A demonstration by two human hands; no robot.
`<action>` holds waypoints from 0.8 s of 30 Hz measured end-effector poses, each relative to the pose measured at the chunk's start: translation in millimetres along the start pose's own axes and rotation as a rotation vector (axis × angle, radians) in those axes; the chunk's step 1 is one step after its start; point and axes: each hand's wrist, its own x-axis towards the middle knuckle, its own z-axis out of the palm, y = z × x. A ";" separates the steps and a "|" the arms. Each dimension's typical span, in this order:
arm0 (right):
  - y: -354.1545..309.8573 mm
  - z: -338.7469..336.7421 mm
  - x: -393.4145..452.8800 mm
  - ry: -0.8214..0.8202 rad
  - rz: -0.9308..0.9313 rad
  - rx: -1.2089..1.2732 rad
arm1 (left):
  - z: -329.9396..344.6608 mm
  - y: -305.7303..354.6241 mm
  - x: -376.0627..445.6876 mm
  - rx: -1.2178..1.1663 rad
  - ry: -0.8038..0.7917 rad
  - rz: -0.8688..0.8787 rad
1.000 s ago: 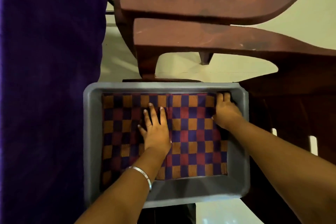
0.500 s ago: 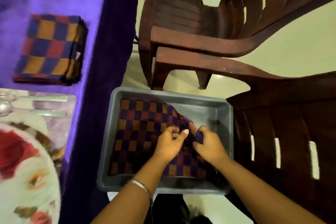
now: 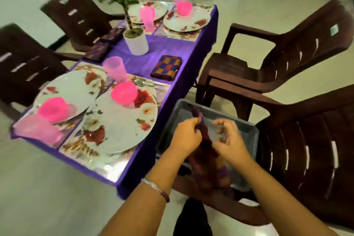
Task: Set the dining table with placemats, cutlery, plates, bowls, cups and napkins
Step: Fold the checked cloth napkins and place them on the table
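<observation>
My left hand (image 3: pixel 186 137) grips a checked napkin (image 3: pixel 206 154) in purple, red and orange, which hangs bunched above the grey bin (image 3: pixel 247 132). My right hand (image 3: pixel 229 140) is beside the cloth with fingers curled and apart, holding nothing that I can see. The purple-covered table (image 3: pixel 145 61) at left carries floral plates (image 3: pixel 122 124), pink bowls (image 3: pixel 124 93), pink cups (image 3: pixel 114 69) and a spoon (image 3: pixel 141 82). One folded checked napkin (image 3: pixel 166 67) lies near the table's right edge.
Two brown plastic chairs (image 3: pixel 287 59) stand to the right of the table, and the grey bin rests on the nearer one. Two more chairs (image 3: pixel 76 17) stand on the left side. A potted plant (image 3: pixel 136 41) in a white pot sits mid-table.
The napkin lay flat in the bin, then both hands gathered it. Now it is lifted and bunched up, and the view has swung up to show the whole table.
</observation>
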 end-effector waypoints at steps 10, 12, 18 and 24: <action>-204.2 29.4 -32.5 -0.195 -0.703 -0.321 | -196.1 89.3 -155.2 0.233 0.624 0.469; -237.2 54.3 -42.0 -0.285 -0.774 -0.279 | -239.4 85.7 -192.0 0.295 0.770 0.435; -303.3 139.2 -73.9 -0.500 -0.937 -0.239 | -357.2 47.9 -315.4 0.425 1.264 0.219; -361.2 240.1 -92.2 -0.561 -1.079 -0.345 | -439.4 -4.3 -440.3 0.571 1.552 0.031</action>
